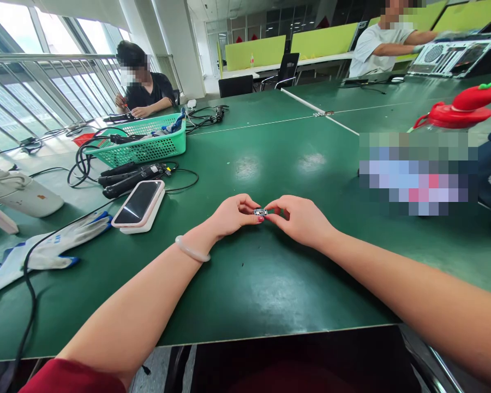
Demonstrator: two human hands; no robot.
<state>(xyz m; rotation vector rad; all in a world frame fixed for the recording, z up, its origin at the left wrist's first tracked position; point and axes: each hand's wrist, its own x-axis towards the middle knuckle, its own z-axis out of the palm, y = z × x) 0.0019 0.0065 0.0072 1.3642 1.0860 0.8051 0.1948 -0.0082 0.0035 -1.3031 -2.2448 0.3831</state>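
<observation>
A small silver-and-black rectangular part [261,212], too small to name, is pinched between my two hands just above the green table [270,295]. My left hand [234,215], with a pale bangle on its wrist, grips the part's left end between thumb and fingers. On the other side, my right hand [300,218] pinches its right end with thumb and index finger. The fingertips cover parts of the piece. A tiny dark speck [243,265] lies on the table below my left hand.
Left of my hands lie a phone [139,204] on a white box, black-handled tools [133,177], a white-and-blue glove [49,248] and a black cable [28,273]. Behind them stands a green basket [147,150]. A red-capped bottle [454,115] is at right. Two people [149,87] work farther off.
</observation>
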